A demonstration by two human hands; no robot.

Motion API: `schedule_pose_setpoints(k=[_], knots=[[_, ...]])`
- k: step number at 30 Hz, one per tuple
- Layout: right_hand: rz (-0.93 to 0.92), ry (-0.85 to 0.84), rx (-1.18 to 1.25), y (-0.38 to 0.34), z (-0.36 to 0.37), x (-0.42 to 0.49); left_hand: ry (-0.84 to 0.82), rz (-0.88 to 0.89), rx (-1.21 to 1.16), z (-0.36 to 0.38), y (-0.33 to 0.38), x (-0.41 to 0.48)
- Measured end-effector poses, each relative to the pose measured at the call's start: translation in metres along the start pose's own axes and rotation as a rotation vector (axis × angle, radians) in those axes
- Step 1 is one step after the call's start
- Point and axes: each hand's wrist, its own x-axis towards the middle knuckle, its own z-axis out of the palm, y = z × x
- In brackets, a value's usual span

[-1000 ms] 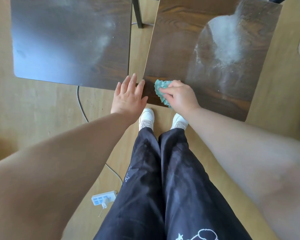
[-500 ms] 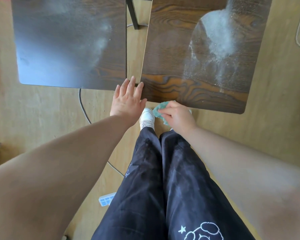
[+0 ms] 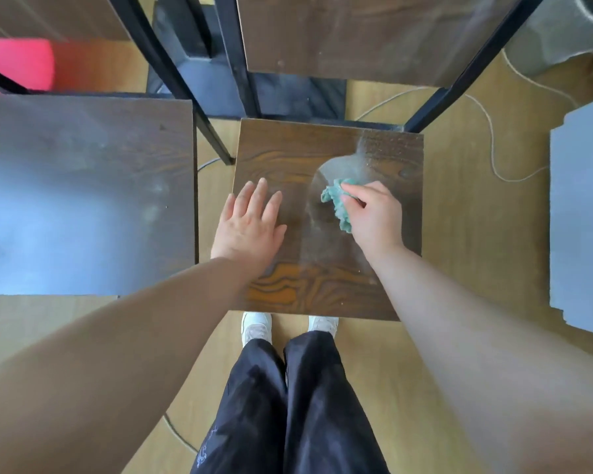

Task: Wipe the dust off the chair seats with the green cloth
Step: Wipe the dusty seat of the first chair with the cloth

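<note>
- Your right hand (image 3: 374, 217) holds the green cloth (image 3: 336, 200). Your fingers are curled round it and bunch it up.
- The cloth sits on the brown chair seat (image 3: 288, 159) right in front of you. It is near the middle, a bit to the right.
- Your left hand (image 3: 249, 227) is open. Its fingers are straight and a little spread. It lies flat on the left part of the same seat, near your right hand but not touching it.
- A pale patch of dust (image 3: 356, 162) lies on the seat just past the cloth, toward the back right corner. The cloth touches its near edge.
- The front strip of this seat shows clear, shiny wood lines.
- A second chair seat (image 3: 89, 200) stands just to the left, with a thin gap between the two. It looks grey and shiny. You cannot tell if that is dust or light.
- Black metal bars (image 3: 233, 63) rise behind the seats and hold a brown chair back (image 3: 356, 35).
- Your white shoes (image 3: 255, 326) stand at the front edge of the seat, under your dark trousers (image 3: 288, 405).
- A thin white cord (image 3: 490, 142) lies on the wooden floor (image 3: 459, 234) to the right.
</note>
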Motion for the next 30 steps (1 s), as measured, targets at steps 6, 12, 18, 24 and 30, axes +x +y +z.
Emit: schedule_pose_setpoints(k=[6, 12, 18, 24, 30], knots=[[0.069, 0.115, -0.062, 0.017, -0.026, 0.095, 0.021, 0.022, 0.024, -0.017, 0.009, 0.059], [0.088, 0.131, -0.106, 0.029, -0.024, 0.145, 0.029, 0.010, 0.034, -0.020, 0.007, 0.087], [0.115, -0.001, -0.234, 0.031, -0.017, 0.152, 0.023, 0.008, 0.029, -0.013, 0.008, 0.088], [0.100, -0.032, -0.163, 0.027, -0.008, 0.138, 0.010, -0.007, 0.015, -0.004, 0.006, 0.078], [0.024, -0.120, -0.181, 0.013, 0.020, 0.103, -0.003, -0.002, 0.015, 0.003, 0.004, 0.058]])
